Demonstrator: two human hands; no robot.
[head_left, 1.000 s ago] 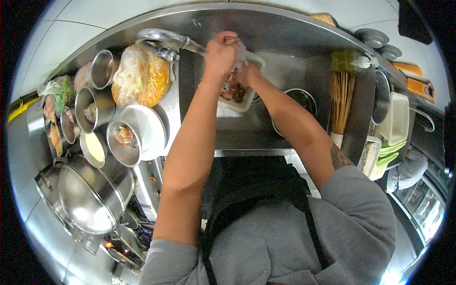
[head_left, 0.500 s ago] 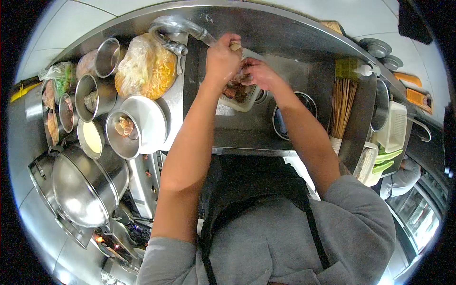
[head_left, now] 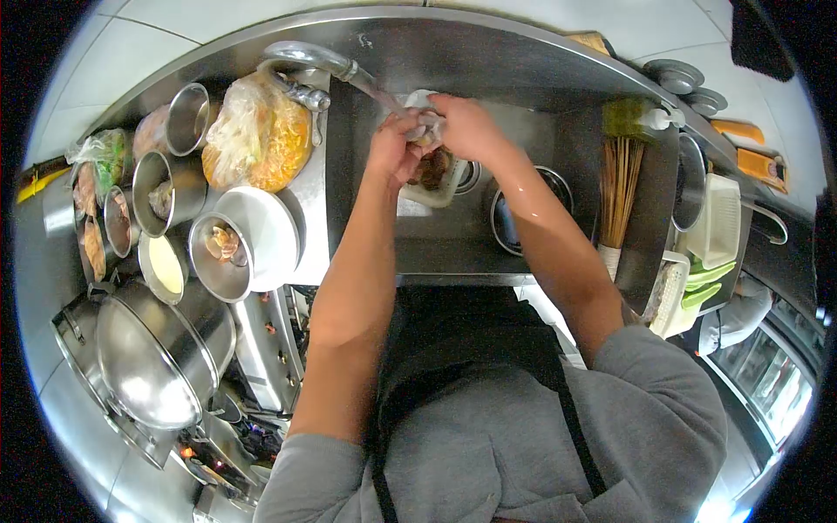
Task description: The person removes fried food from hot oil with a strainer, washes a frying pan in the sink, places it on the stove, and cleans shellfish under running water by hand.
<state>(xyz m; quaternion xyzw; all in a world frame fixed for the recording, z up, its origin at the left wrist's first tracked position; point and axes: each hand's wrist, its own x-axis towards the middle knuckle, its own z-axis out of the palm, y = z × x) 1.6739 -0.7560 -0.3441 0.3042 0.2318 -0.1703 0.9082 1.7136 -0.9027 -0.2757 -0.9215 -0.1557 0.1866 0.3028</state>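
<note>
Over the sink, my left hand (head_left: 395,152) and my right hand (head_left: 469,127) are closed on a pale, glossy, wet piece (head_left: 426,129) between them; its exact kind I cannot make out. The fingers of my left hand curl under it, and those of my right hand grip its upper side. Close to my left hand is the end of a metal faucet (head_left: 324,57), with what looks like water running toward the piece. Just below my hands sits a white plastic basket (head_left: 452,195) holding dark reddish-brown pieces (head_left: 431,172), partly hidden by my hands.
A round metal-rimmed vessel (head_left: 504,228) sits in the sink under my right forearm. Wooden skewers (head_left: 620,196) stand at right. To the left are a plastic bag with yellow contents (head_left: 272,148), a white plate (head_left: 281,240), several metal bowls and a large pot (head_left: 144,362).
My left hand has come down and slightly left from near the faucet. My right hand has lifted from the basket, and both hands now meet on the pale piece.
</note>
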